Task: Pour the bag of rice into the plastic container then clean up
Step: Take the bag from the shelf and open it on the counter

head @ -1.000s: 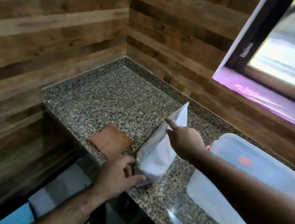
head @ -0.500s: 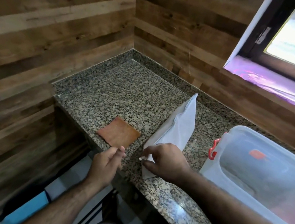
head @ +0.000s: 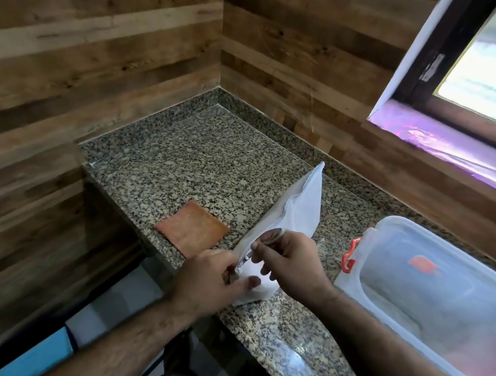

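Observation:
A white zip bag of rice [head: 297, 207] stands on the granite counter [head: 199, 160], its sealed top edge running from the near corner up to the far corner. My left hand [head: 207, 283] pinches the bag's near corner. My right hand [head: 290, 262] pinches the top edge just beyond it, where a small gap in the seal shows. The clear plastic container [head: 437, 305] with an orange latch [head: 349, 259] sits open on the counter to the right of the bag.
An orange-brown cloth [head: 192, 227] lies flat on the counter left of the bag. Wood-panelled walls close the corner behind and to the left. A window with a purple sill [head: 462, 154] is at the upper right. The counter's front edge runs just under my hands.
My right hand slid from the bag's upper edge down to its near corner. My left hand let go of the bag's base, then came back to pinch the corner.

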